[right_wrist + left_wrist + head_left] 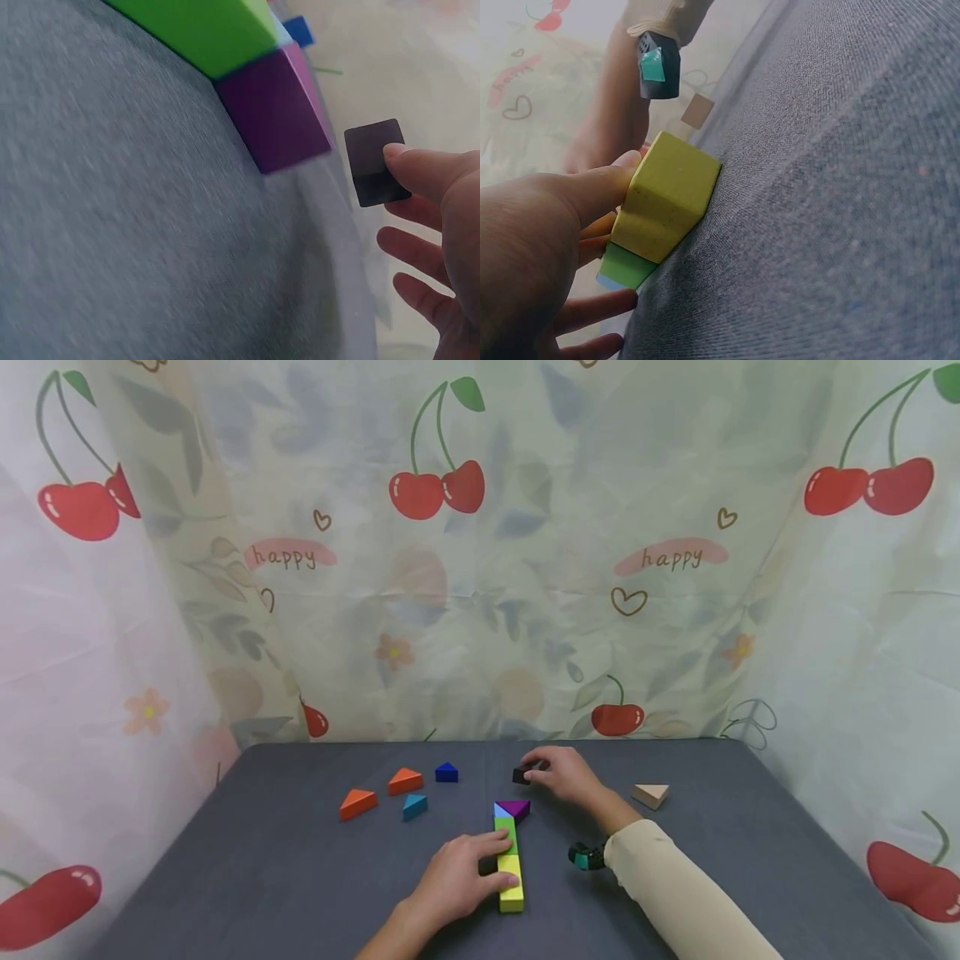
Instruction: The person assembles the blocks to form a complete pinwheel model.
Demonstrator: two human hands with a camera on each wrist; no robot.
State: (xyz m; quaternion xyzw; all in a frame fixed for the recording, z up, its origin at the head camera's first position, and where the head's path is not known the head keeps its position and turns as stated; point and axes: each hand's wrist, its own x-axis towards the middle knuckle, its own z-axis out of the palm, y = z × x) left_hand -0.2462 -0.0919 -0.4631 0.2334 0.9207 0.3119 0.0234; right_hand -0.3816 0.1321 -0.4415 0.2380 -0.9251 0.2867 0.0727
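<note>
A yellow block [511,893], a green block [511,837], a light blue piece [501,812] and a purple triangular block [516,810] form a line on the table. My left hand [457,872] reaches in from the left side, thumb resting on the yellow block and index finger on the green one. In the left wrist view its other fingers stretch out beside the row. Beyond the purple block, my right hand [566,774] pinches a small black block [373,161] between thumb and fingers, close over the table's far part.
Left of the row lie two orange triangular blocks [405,781], a teal one [415,807] and a dark blue one [447,772]. A beige triangular block [650,795] sits to the right. Behind the dark grey table [300,877] hangs a printed curtain [510,610].
</note>
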